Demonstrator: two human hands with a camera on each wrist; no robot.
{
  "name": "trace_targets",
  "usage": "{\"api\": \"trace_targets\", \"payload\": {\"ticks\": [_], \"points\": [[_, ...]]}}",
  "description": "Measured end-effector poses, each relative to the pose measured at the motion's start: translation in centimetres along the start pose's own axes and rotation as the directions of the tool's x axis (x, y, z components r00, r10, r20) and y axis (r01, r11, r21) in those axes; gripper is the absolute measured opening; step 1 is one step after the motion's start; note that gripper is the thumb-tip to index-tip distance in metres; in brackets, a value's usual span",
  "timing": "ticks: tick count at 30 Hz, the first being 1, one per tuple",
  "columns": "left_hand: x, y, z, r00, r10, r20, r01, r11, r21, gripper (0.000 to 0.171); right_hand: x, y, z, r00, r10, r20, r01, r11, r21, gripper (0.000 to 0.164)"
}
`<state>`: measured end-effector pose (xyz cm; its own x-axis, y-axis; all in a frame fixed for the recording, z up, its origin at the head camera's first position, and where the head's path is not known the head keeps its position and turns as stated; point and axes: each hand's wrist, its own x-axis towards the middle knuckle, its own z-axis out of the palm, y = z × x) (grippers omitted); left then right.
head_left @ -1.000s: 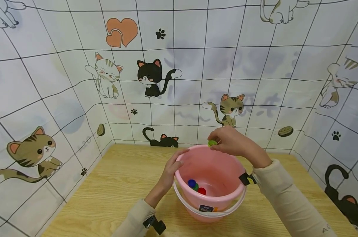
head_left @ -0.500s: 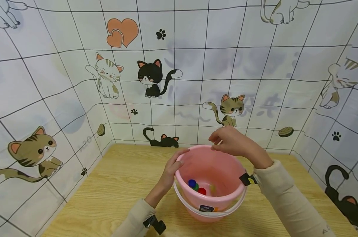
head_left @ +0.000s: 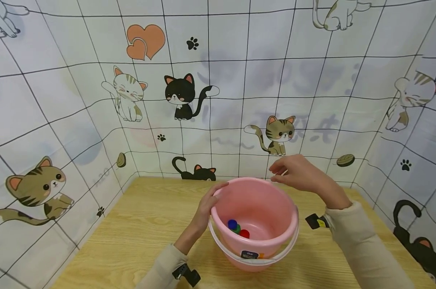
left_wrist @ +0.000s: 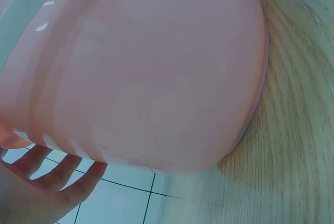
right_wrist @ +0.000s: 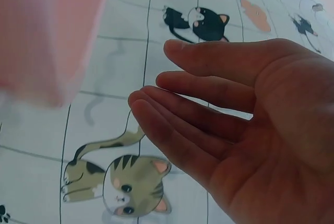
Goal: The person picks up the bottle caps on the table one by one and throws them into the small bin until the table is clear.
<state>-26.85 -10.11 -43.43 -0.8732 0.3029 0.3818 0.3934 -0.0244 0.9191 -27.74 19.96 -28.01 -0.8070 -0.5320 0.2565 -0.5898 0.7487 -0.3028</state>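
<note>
A pink bucket point(head_left: 236, 245) with a white handle point(head_left: 254, 261) stands on the wooden table. My left hand point(head_left: 206, 206) grips its left rim; in the left wrist view, the fingers point(left_wrist: 62, 179) lie against the bucket's side. Inside, close to the front left wall, sit a blue bottle cap point(head_left: 232, 224), a green one point(head_left: 236, 229) partly covered by it, and a red one point(head_left: 244, 233). Past the bucket's back right rim, my right hand point(head_left: 297, 172) hovers with loosely bent fingers. Its palm holds nothing in the right wrist view. The light green cap cannot be seen.
A white cloth point(head_left: 225, 80) printed with cats and grid lines hangs behind the table and along both sides. Wooden tabletop point(head_left: 142, 224) extends left of the bucket. Dark camera mounts point(head_left: 186, 275) are on both sleeves.
My right hand let go of the light green cap, which fell into the bucket, then moved right, away from the rim. The left hand stays at the bucket's rim.
</note>
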Motion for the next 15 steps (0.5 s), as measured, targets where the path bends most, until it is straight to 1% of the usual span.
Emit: {"api": "trace_targets", "payload": {"ticks": [5, 10, 13, 14, 15], "points": [[-0.3, -0.1, -0.4, 1.0, 0.008, 0.016, -0.007, 1.0, -0.01, 0.058, -1.2, 1.9, 0.1, 0.999, 0.031, -0.021, -0.032, 0.999, -0.008, 0.025], [-0.2, -0.4, -0.9, 0.999, 0.009, 0.034, -0.008, 1.0, -0.026, 0.061, -1.8, 4.2, 0.2, 0.999, 0.046, 0.015, -0.045, 0.998, -0.034, 0.027], [0.2, -0.6, -1.5, 0.999, 0.02, 0.032, -0.02, 1.0, 0.011, 0.059, -1.9, 5.5, 0.4, 0.997, 0.068, 0.043, -0.066, 0.997, -0.047, 0.025], [0.4, -0.7, -1.8, 0.999, 0.028, 0.018, -0.029, 0.999, 0.046, 0.058, -1.8, 6.0, 0.5, 0.996, 0.077, 0.052, -0.074, 0.996, -0.044, 0.024], [0.6, -0.8, -2.2, 0.999, 0.04, -0.003, -0.039, 0.994, 0.101, 0.056, -1.8, 6.6, 0.6, 0.993, 0.093, 0.066, -0.091, 0.995, -0.031, 0.025]]}}
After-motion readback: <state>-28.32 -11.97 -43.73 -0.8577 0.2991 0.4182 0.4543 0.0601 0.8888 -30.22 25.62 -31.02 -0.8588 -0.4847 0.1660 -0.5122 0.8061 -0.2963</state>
